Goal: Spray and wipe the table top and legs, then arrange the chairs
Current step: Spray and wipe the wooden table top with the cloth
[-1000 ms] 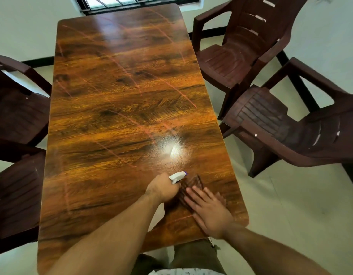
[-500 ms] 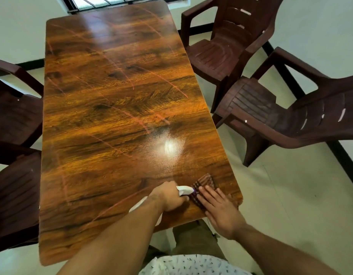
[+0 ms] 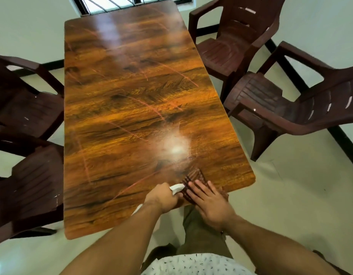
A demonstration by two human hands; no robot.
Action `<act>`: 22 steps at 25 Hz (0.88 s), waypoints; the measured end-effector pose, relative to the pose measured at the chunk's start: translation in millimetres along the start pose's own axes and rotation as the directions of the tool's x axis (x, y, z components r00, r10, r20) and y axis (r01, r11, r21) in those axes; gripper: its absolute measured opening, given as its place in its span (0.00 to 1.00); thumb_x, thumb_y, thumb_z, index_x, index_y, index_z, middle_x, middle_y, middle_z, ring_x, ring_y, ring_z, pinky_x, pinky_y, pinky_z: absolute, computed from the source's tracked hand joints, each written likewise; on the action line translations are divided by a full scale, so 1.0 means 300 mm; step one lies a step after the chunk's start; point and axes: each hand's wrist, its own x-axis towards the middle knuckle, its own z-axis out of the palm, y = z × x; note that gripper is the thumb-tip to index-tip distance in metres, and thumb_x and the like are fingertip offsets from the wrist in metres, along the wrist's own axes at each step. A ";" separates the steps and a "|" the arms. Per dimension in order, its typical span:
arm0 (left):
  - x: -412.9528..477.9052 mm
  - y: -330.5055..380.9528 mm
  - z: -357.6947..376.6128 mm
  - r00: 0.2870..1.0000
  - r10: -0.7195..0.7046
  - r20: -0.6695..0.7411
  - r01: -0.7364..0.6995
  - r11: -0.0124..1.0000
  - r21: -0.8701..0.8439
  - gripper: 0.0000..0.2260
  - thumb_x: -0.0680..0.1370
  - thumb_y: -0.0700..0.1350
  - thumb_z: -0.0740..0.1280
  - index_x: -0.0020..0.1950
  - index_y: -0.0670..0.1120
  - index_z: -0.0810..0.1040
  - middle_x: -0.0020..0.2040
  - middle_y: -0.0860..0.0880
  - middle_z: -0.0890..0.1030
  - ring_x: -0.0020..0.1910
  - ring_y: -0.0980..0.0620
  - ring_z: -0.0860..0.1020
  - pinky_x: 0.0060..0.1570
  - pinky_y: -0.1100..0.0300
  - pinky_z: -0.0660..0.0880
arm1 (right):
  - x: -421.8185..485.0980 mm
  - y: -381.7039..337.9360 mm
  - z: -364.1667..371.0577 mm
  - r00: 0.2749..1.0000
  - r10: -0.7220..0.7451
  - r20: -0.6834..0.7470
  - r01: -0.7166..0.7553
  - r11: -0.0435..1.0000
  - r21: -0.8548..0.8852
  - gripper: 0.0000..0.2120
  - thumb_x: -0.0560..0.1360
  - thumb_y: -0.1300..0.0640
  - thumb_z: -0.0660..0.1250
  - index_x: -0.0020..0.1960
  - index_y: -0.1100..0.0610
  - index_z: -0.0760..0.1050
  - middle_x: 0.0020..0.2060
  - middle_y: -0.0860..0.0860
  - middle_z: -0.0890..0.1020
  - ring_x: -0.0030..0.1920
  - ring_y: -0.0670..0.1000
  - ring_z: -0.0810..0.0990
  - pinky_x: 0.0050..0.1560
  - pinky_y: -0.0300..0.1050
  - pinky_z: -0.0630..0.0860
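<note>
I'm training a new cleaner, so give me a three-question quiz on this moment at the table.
1. True or false: the right hand lies flat on the cloth.
2. Which hand grips the bottle? A: left hand. B: right hand.
3. How many chairs are in view?

Key: 1 true. 2 A. 3 four, two on each side.
</note>
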 end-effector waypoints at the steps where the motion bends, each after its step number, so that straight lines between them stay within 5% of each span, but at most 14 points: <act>1: -0.034 -0.044 0.004 1.000 -0.005 0.009 0.005 1.000 -0.021 0.18 0.80 0.61 0.67 0.57 0.47 0.81 0.49 0.45 0.85 0.46 0.44 0.85 0.46 0.51 0.83 | -0.044 0.042 -0.005 1.000 -0.030 0.005 0.031 0.999 -0.042 0.27 0.83 0.42 0.48 0.81 0.45 0.53 0.81 0.46 0.52 0.81 0.49 0.42 0.77 0.59 0.40; 2: -0.052 -0.077 0.010 1.000 -0.008 0.021 0.009 0.999 -0.034 0.19 0.80 0.61 0.66 0.59 0.49 0.81 0.49 0.45 0.85 0.45 0.45 0.85 0.47 0.51 0.83 | -0.068 0.101 -0.014 0.999 0.031 -0.009 -0.032 0.997 -0.076 0.28 0.83 0.40 0.42 0.81 0.44 0.49 0.81 0.45 0.49 0.80 0.47 0.39 0.77 0.59 0.39; 4: -0.084 -0.146 0.025 0.998 -0.057 -0.002 0.057 0.996 -0.064 0.22 0.79 0.64 0.66 0.62 0.49 0.81 0.51 0.45 0.85 0.45 0.44 0.84 0.48 0.50 0.84 | -0.043 0.166 -0.055 0.905 0.422 -0.049 -0.423 0.906 -0.009 0.31 0.81 0.38 0.33 0.82 0.47 0.45 0.81 0.46 0.45 0.80 0.48 0.36 0.78 0.59 0.38; 6: -0.128 -0.219 0.052 0.992 -0.119 -0.050 0.113 0.987 -0.118 0.24 0.78 0.65 0.67 0.60 0.46 0.81 0.51 0.45 0.84 0.45 0.44 0.84 0.47 0.50 0.83 | 0.088 0.103 -0.089 0.620 0.780 -0.085 -0.763 0.625 0.163 0.31 0.83 0.41 0.40 0.82 0.53 0.46 0.82 0.51 0.45 0.81 0.54 0.41 0.79 0.61 0.41; 7: -0.145 -0.253 0.065 0.987 -0.142 -0.077 0.130 0.981 -0.141 0.25 0.78 0.65 0.67 0.59 0.45 0.81 0.51 0.45 0.84 0.46 0.43 0.84 0.47 0.50 0.83 | 0.167 0.028 -0.097 0.546 0.836 -0.056 -0.810 0.544 0.220 0.31 0.83 0.42 0.44 0.82 0.55 0.46 0.81 0.54 0.44 0.81 0.57 0.41 0.78 0.61 0.41; 8: -0.158 -0.275 0.070 0.983 -0.158 -0.098 0.142 0.978 -0.151 0.25 0.78 0.65 0.67 0.58 0.45 0.80 0.51 0.45 0.84 0.46 0.43 0.84 0.47 0.50 0.83 | 0.235 -0.058 -0.092 0.567 0.822 -0.044 -0.796 0.561 0.227 0.32 0.83 0.43 0.44 0.82 0.57 0.44 0.81 0.56 0.43 0.81 0.59 0.40 0.78 0.62 0.39; 11: -0.187 -0.326 0.083 0.974 -0.182 -0.137 0.157 0.972 -0.173 0.23 0.78 0.64 0.68 0.57 0.45 0.80 0.52 0.44 0.85 0.47 0.43 0.84 0.49 0.50 0.83 | 0.288 -0.345 -0.004 0.857 0.510 -0.072 -0.501 0.858 0.112 0.31 0.83 0.41 0.41 0.80 0.55 0.39 0.80 0.55 0.39 0.80 0.56 0.35 0.78 0.60 0.35; 14: -0.190 -0.345 0.071 0.972 -0.167 -0.165 0.130 0.969 -0.210 0.22 0.77 0.64 0.68 0.55 0.46 0.82 0.48 0.46 0.85 0.42 0.45 0.84 0.44 0.52 0.83 | 0.198 -0.375 0.015 0.999 0.046 -0.028 -0.043 0.994 0.105 0.29 0.82 0.43 0.47 0.81 0.49 0.52 0.81 0.48 0.48 0.79 0.48 0.38 0.79 0.57 0.37; 16: -0.181 -0.347 0.058 0.975 -0.146 -0.166 0.107 0.969 -0.224 0.22 0.77 0.65 0.67 0.52 0.47 0.80 0.47 0.46 0.85 0.41 0.45 0.83 0.41 0.54 0.80 | 0.161 -0.224 -0.018 1.000 -0.009 0.001 0.009 0.999 0.035 0.28 0.83 0.42 0.45 0.81 0.46 0.53 0.81 0.45 0.49 0.79 0.46 0.38 0.78 0.53 0.33; 17: -0.174 -0.342 0.049 0.976 -0.135 -0.169 0.094 0.968 -0.233 0.21 0.77 0.65 0.67 0.51 0.46 0.80 0.47 0.45 0.85 0.41 0.45 0.83 0.39 0.54 0.79 | 0.154 -0.140 -0.026 0.993 0.113 -0.022 -0.114 0.993 -0.007 0.29 0.82 0.41 0.42 0.82 0.47 0.50 0.81 0.47 0.47 0.79 0.48 0.38 0.78 0.53 0.34; 18: -0.161 -0.333 0.038 0.977 -0.132 -0.168 0.088 0.965 -0.246 0.21 0.78 0.64 0.67 0.50 0.45 0.80 0.47 0.45 0.85 0.41 0.46 0.83 0.39 0.54 0.79 | 0.157 -0.070 -0.042 0.943 0.326 -0.074 -0.326 0.945 0.000 0.30 0.82 0.41 0.40 0.82 0.49 0.48 0.82 0.49 0.46 0.80 0.50 0.39 0.78 0.55 0.36; 20: -0.134 -0.308 0.016 0.980 -0.119 -0.159 0.073 0.960 -0.269 0.20 0.79 0.62 0.67 0.51 0.44 0.80 0.47 0.45 0.85 0.42 0.45 0.84 0.41 0.52 0.81 | 0.221 -0.058 -0.066 0.694 0.712 -0.106 -0.702 0.703 0.118 0.31 0.83 0.42 0.44 0.82 0.55 0.48 0.81 0.56 0.47 0.81 0.57 0.42 0.79 0.58 0.41; 21: -0.120 -0.290 0.002 0.981 -0.117 -0.154 0.073 0.961 -0.266 0.20 0.79 0.62 0.67 0.52 0.44 0.80 0.48 0.44 0.85 0.44 0.44 0.84 0.43 0.51 0.82 | 0.268 -0.115 -0.069 0.619 0.778 -0.111 -0.764 0.628 0.149 0.32 0.83 0.43 0.47 0.82 0.58 0.49 0.81 0.59 0.48 0.81 0.60 0.44 0.79 0.60 0.43; 22: -0.102 -0.270 -0.013 0.981 -0.117 -0.153 0.075 0.965 -0.253 0.22 0.78 0.63 0.66 0.54 0.44 0.81 0.50 0.44 0.85 0.46 0.43 0.84 0.44 0.51 0.82 | 0.308 -0.170 -0.047 0.638 0.756 -0.146 -0.741 0.654 0.152 0.32 0.83 0.44 0.48 0.81 0.60 0.49 0.81 0.61 0.49 0.80 0.61 0.45 0.79 0.60 0.43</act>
